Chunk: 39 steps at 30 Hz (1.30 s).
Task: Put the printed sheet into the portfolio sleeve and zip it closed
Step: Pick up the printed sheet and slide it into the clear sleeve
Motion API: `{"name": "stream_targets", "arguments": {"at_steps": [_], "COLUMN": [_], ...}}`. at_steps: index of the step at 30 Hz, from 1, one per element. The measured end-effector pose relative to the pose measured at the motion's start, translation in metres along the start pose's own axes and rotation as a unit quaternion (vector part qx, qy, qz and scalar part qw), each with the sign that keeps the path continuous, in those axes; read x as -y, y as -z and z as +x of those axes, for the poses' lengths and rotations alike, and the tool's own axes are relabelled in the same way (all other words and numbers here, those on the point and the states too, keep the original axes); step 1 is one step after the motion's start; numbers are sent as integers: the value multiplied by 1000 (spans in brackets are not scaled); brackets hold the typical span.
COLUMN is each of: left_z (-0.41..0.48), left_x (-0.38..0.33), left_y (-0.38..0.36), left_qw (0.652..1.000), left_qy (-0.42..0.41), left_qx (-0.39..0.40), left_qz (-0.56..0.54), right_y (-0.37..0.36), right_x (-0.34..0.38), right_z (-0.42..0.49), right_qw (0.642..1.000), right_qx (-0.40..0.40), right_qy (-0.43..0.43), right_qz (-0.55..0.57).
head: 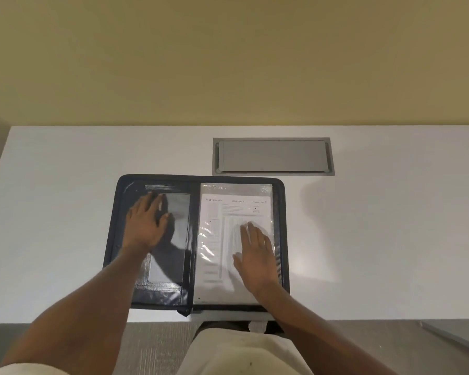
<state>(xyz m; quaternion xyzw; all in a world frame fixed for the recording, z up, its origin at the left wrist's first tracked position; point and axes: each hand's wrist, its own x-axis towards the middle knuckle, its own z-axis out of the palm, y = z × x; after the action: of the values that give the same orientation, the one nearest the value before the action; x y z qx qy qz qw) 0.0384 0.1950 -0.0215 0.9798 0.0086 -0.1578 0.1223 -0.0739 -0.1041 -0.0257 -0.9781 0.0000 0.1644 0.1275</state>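
The dark zip portfolio (198,243) lies open on the white worktop (377,239). Your left hand (146,226) rests flat on its left flap, fingers (157,203) spread. Your right hand (255,258) presses the printed sheet (222,239) inside the clear sleeve (209,190), fingers together.

Bare forearms, cream short sleeve (14,370), cream top (244,353).

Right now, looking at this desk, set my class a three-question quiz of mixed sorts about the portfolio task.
1. True or false: the portfolio is zipped shut.
2. The printed sheet lies on which half? A) left B) right
3. Fill in: the right hand rests flat on the ____.

Key: 1 false, it lies open on the table; 2 B; 3 sheet. The left hand presses the other half.
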Motion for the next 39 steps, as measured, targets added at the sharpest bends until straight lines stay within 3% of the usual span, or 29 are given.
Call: {"name": "stream_targets", "arguments": {"at_steps": [7, 11, 29, 39], "left_z": [-29, -37, -47, -52], "left_x": [75, 90, 55, 30], "left_y": [4, 2, 5, 2], "left_qw": [979, 966, 967, 976], "left_qy": [193, 238, 241, 189], "left_qx": [-23, 5, -25, -50], "left_qz": [-60, -102, -84, -95], "right_y": [-21, -24, -11, 4], "right_x": [-18, -32, -90, -129], "right_z": [-29, -39, -45, -53], "right_qw": [996, 995, 993, 990], "right_qx": [43, 63, 78, 79], "right_qy": [-18, -38, -46, -53], "right_qz": [-72, -60, -78, -107]}}
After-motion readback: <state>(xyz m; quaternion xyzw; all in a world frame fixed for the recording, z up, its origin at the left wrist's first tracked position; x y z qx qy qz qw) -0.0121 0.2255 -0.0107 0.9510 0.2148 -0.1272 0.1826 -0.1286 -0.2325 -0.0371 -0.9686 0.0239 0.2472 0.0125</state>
